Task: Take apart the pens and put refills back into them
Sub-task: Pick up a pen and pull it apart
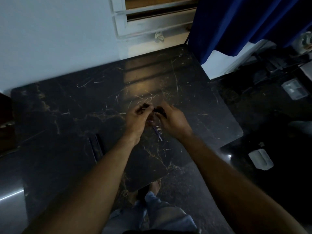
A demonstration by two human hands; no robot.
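Both hands meet over the middle of a dark marble table (67, 105). My left hand (137, 118) is closed around a dark pen part, with its fingertips at the top. My right hand (170, 116) grips another dark pen piece right beside it. The two pieces nearly touch between the fingertips. A thin purple refill (157, 133) lies slanted on the table just below and between the hands. Two dark pens (97, 147) lie side by side on the table to the left of my left forearm. The light is dim and the small parts are hard to make out.
The table stands against a white wall (50, 39) under a window frame (152, 22). A blue curtain (244, 22) hangs at the upper right. White plastic items (260, 158) lie on the dark floor to the right. My legs in jeans (152, 217) show beneath the table's near edge.
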